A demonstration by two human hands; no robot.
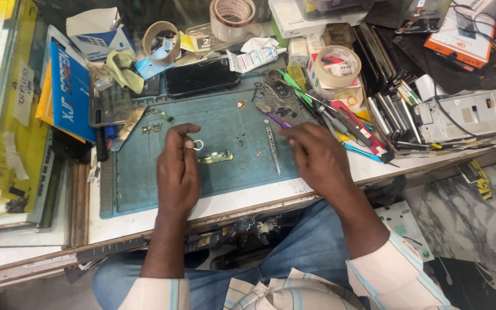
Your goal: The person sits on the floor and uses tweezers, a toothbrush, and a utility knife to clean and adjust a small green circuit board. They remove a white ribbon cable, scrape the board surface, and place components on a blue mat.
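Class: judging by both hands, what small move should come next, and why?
Probably lower the left hand, which pinches a small white part, toward the small green circuit board lying just beside it on the blue mat; the right hand hovers empty near the tweezers.

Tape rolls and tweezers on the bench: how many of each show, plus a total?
Tape rolls: 3 — brown roll, clear roll, printed roll
Tweezers on the blue mat: 1
Total: 4

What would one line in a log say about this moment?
left hand: pinching small white ring | right hand: over tweezers, holding nothing visible | small green circuit board: lying on blue mat
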